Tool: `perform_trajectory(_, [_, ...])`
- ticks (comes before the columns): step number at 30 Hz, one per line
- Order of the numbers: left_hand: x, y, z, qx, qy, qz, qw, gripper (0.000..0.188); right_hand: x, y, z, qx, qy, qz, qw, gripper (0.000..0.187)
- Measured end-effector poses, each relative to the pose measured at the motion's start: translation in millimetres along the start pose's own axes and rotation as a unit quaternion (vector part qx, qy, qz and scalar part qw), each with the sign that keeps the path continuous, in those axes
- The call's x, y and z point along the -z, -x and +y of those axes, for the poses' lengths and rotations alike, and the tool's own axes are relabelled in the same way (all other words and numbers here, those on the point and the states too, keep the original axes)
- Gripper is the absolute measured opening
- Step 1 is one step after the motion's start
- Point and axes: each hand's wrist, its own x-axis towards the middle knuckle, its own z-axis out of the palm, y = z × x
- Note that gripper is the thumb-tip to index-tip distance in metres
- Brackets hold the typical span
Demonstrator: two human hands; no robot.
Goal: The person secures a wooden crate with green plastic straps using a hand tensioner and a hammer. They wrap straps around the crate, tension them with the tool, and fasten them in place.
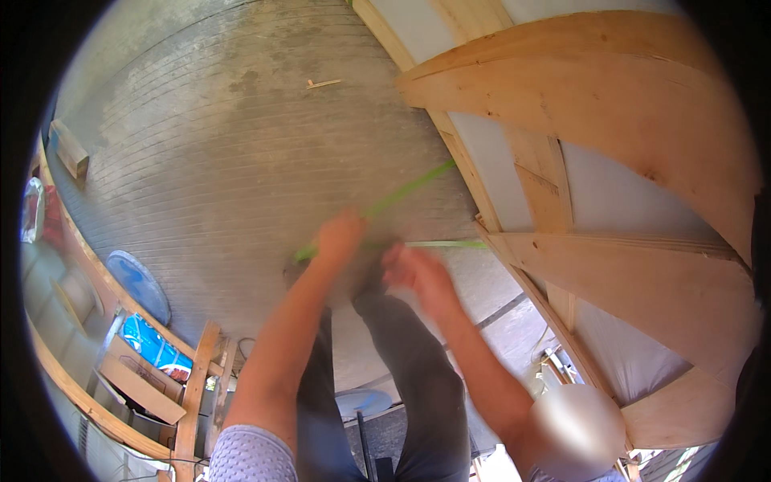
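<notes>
Grey plank floor (241,161) below outstretched left hand (341,237) and right hand (418,273), each grip pinching green strap (409,189).

Bright green strap (405,193), grey ribbed floor (225,145) — pale wood frame (610,104), perhaps plywood

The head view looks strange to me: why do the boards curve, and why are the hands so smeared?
Head view: fisheye bending bows the pale wooden frame boards toward the dark round rim; motion blur smears the left hand, the right hand and the thin green strip; daylight is bright and even on the grey ribbed floor.
</notes>
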Motion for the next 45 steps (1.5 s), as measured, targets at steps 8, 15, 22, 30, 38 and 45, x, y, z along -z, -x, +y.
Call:
perform_trajectory(8, [11,-109,104,-0.114,0.100,0.130,0.980,0.043,-71,107,61,-0.121,0.109,-0.021,0.986,0.026])
perform_trajectory(15, [53,-36,74,-0.137,-0.012,0.195,0.971,0.041,-55,85,93,-0.061,0.058,0.068,0.994,0.023])
perform_trajectory(22, [129,160,7,0.018,0.025,-0.044,0.999,0.017,-40,130,138,-0.093,0.092,0.081,0.988,0.018])
perform_trajectory(30, [278,295,-7,0.123,-0.023,-0.176,0.976,0.031,-7,258,81,-0.057,-0.001,0.115,0.992,0.029])
perform_trajectory(38, [381,310,82,0.030,0.010,-0.134,0.990,0.035,30,413,91,-0.013,-0.028,0.202,0.979,0.022])
perform_trajectory(45, [429,297,171,-0.094,-0.006,-0.104,0.990,0.034,49,523,207,-0.010,-0.143,0.295,0.945,0.024])
